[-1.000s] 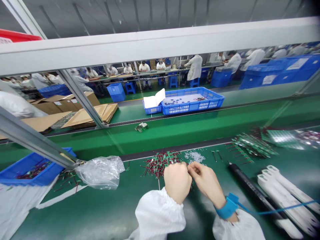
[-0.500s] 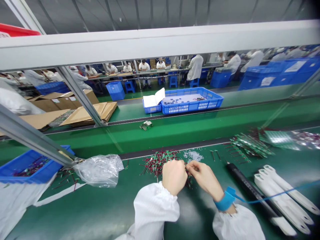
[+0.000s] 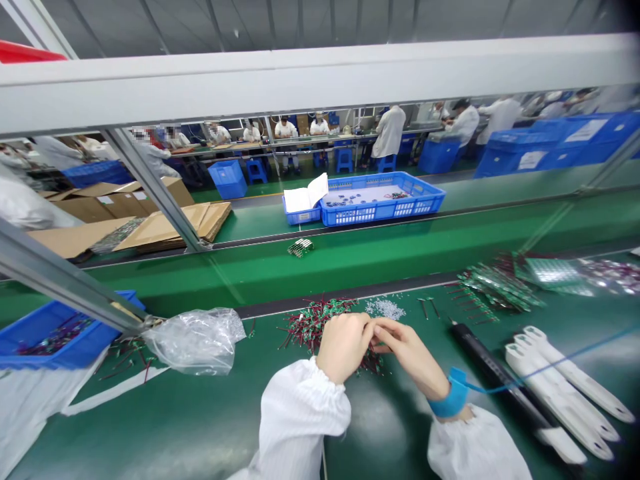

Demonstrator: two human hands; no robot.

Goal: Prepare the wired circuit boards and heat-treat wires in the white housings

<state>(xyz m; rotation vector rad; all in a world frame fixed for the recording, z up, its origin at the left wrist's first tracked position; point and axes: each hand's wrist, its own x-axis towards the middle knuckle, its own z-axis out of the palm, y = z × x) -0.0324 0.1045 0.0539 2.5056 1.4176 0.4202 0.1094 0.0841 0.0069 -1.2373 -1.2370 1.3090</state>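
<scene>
My left hand point(image 3: 345, 345) is closed beside the pile of small green parts with dark red wires point(image 3: 315, 321). Its fingertips meet those of my right hand point(image 3: 407, 350), which wears a blue wrist strap point(image 3: 450, 395) and is pinched closed. Whatever lies between the fingertips is too small and hidden to make out. More red wires show beneath both hands. Just behind them is a scatter of tiny clear pieces point(image 3: 386, 308).
A crumpled plastic bag point(image 3: 200, 341) and a blue bin point(image 3: 115, 320) lie left. On the right are a black tool point(image 3: 500, 373), white handle-shaped parts point(image 3: 555, 387) and green strips point(image 3: 500, 287). Beyond the green belt point(image 3: 240, 267) stands a blue basket point(image 3: 385, 215); people sit farther back.
My fingers have shifted slightly at the fingertips, and the right hand's fingers now lie straighter against the left. On the green belt, the small bundle of parts has moved right.
</scene>
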